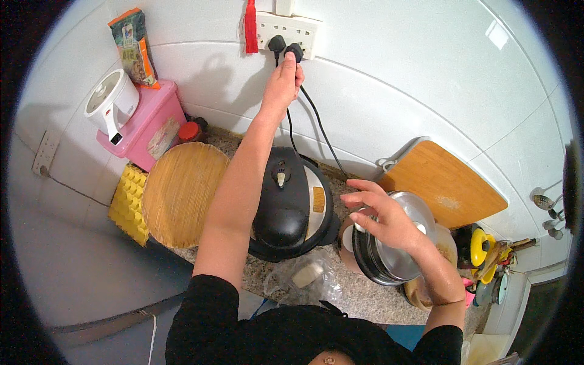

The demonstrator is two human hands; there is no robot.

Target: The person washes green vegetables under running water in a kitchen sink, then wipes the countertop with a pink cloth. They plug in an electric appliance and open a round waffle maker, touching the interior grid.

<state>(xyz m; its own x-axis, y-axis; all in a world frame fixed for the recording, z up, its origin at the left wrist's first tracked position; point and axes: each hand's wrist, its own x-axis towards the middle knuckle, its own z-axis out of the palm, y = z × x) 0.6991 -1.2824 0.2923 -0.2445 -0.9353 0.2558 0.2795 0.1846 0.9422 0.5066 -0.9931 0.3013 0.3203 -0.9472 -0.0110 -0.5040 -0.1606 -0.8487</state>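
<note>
My left hand (284, 86) reaches up to the wall and grips a black power plug (294, 51) at the white socket panel (264, 26). A second black plug (276, 43) sits in the panel just to its left. Below my left forearm stands a black electric pressure cooker (283, 223) with its lid on, partly covered by the arm. My right hand (381, 212) has its fingers apart and holds nothing. It is over the rim of a metal pot with a lid (410, 255); whether it touches the pot I cannot tell.
A round wooden board (185, 191) and a yellow egg tray (127, 200) lean at left, near a pink box (137, 141) bearing a white electric pot (112, 100). At right a wooden cutting board (447, 182) leans on the wall. A plastic bag (305, 276) lies in front.
</note>
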